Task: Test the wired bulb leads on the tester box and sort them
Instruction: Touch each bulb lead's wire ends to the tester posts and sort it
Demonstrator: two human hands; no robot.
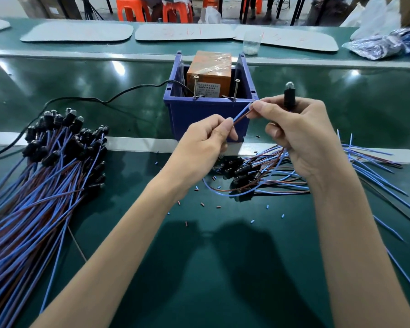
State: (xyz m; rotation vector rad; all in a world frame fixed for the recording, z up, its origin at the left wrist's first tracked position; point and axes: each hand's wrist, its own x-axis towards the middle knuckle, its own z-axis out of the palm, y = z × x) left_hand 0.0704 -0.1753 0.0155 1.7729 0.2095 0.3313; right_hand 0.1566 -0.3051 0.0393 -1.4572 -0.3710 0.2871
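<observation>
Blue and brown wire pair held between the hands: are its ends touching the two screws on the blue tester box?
Apart. The head view shows the wire pair crossing below the screws, in front of the box wall.

Orange stools (152,9) — clear cup (251,42)

Both hands raised, fingers (227,125) pinched

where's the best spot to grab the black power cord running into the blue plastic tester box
Grip the black power cord at its bare stretch lying flat on the green table, left of the blue plastic tester box. Come from above and pinch across it; nearer the box it rises over the wall, and further left bulb leads crowd it.
</observation>
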